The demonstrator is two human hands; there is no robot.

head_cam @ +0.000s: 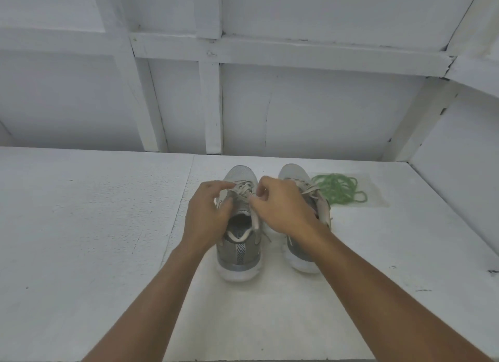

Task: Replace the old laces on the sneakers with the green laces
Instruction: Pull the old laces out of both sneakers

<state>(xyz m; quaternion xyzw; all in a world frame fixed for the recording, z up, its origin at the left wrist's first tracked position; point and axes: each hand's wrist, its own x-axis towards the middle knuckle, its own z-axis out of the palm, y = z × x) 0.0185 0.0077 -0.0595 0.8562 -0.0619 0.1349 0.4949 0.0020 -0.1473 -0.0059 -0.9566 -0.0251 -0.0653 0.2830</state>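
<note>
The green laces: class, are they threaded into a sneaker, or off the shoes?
Off the shoes. The green laces lie in a loose heap on the table, beside the right-hand sneaker.

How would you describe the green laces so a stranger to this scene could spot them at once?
On the white table, two grey sneakers stand side by side near the far wall. Just right of the right-hand one lies a loose tangle: the green laces. They alone are green; the old laces are beige and threaded in the shoes.

A makeshift white-painted work booth: framed wall panels [310,110] behind a rough white tabletop [81,226].
</note>
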